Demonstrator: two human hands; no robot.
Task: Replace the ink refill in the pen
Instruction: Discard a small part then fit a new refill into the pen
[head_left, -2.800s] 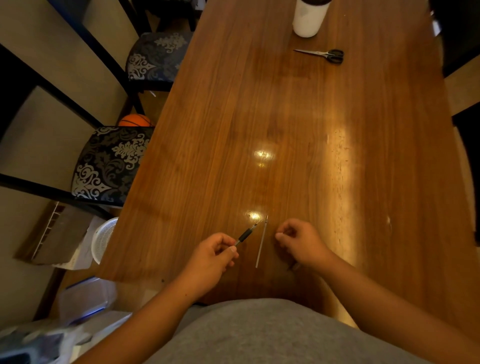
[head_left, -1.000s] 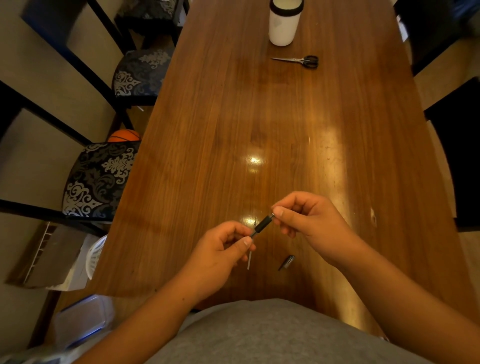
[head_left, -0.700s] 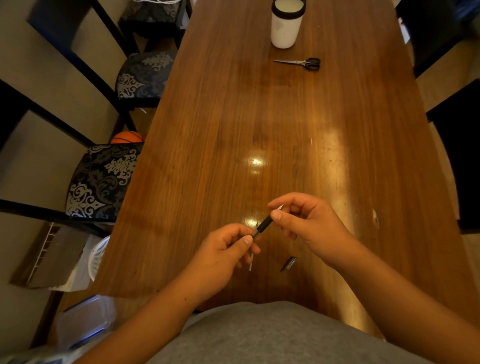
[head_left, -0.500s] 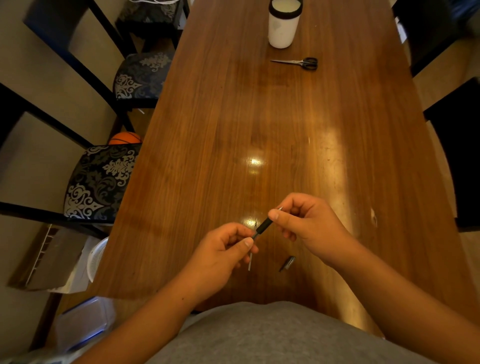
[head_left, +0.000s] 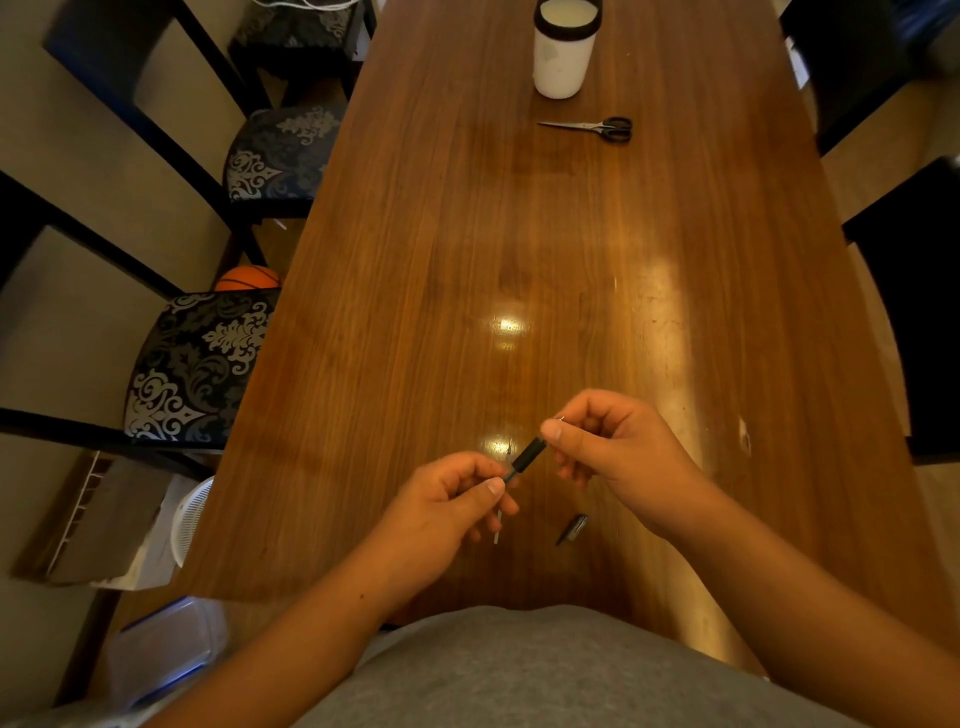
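The left hand (head_left: 447, 506) pinches the near end of the black pen (head_left: 527, 454) between thumb and curled fingers. The right hand (head_left: 621, 449) pinches its far end the same way, so the pen hangs slanted just above the near part of the table (head_left: 467, 234), between the two hands. A thin pale sliver shows past the right thumb. It may be the end of a refill going into the pen, but it is too small to be sure. To do this step well, the left hand should keep the pen steady and in line. The right hand should feed or turn straight along the pen's length, never at an angle, with a light grip so a thin refill does not bend. The loose parts should stay within reach and away from the near table edge. By count, in the head view, there are two hands and one pen. One thin refill (head_left: 497, 530) lies on the table, partly hidden under the left hand. One small dark piece (head_left: 572, 530), probably the pen's tip section, lies just right of it. At the far end stand one pair of scissors (head_left: 589, 126) and one white cup (head_left: 563, 57). Left of the table are two patterned chairs (head_left: 200, 364) and one orange ball (head_left: 248, 278).
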